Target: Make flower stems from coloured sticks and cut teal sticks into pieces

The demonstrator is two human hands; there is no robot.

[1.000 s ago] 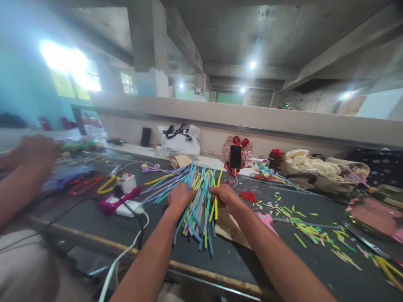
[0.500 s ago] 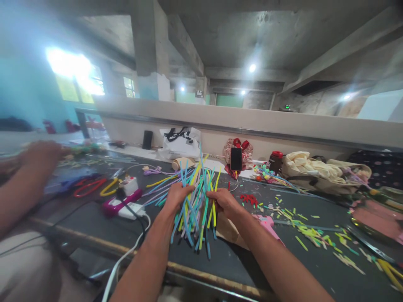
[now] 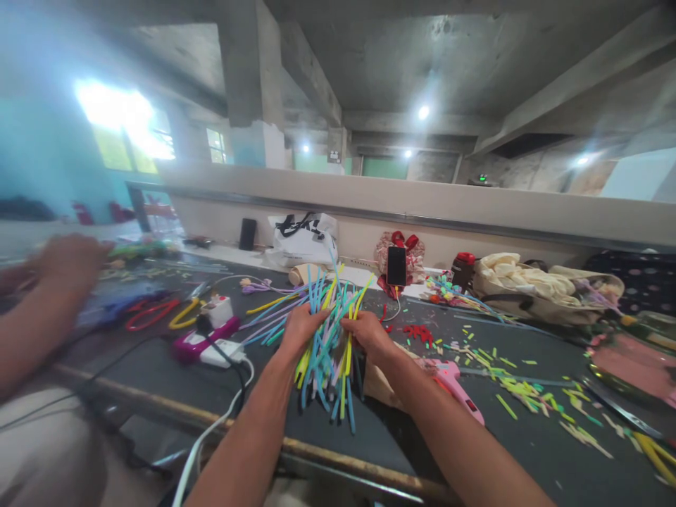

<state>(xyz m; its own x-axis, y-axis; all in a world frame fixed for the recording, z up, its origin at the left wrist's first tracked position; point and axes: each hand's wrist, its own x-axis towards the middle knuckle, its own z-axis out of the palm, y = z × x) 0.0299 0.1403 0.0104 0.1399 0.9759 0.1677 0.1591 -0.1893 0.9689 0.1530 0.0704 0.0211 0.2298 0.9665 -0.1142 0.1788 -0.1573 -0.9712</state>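
Note:
A loose bundle of blue, yellow, green and lilac stems (image 3: 328,352) stands fanned out above the dark table, between my two hands. On its left side my left hand (image 3: 303,329) is closed round some of the stems, thumb toward the middle. My right hand (image 3: 367,332) pinches the right side of the bundle, its fingers partly hidden. More long stems (image 3: 272,317) lie on the table behind my left hand. A pink glue gun (image 3: 457,391) rests beside my right forearm, and brown paper (image 3: 380,384) lies partly under that arm.
Yellow and green cut pieces (image 3: 528,391) are scattered at the right. A purple and white power strip (image 3: 211,348) with cables lies left. A phone (image 3: 396,266) leans at the back near a white bag (image 3: 303,239). Another person's arm (image 3: 53,303) reaches in at far left.
The stems between my hands have shifted and spread at a different slant. My right hand has moved slightly lower, and more of the pink glue gun shows.

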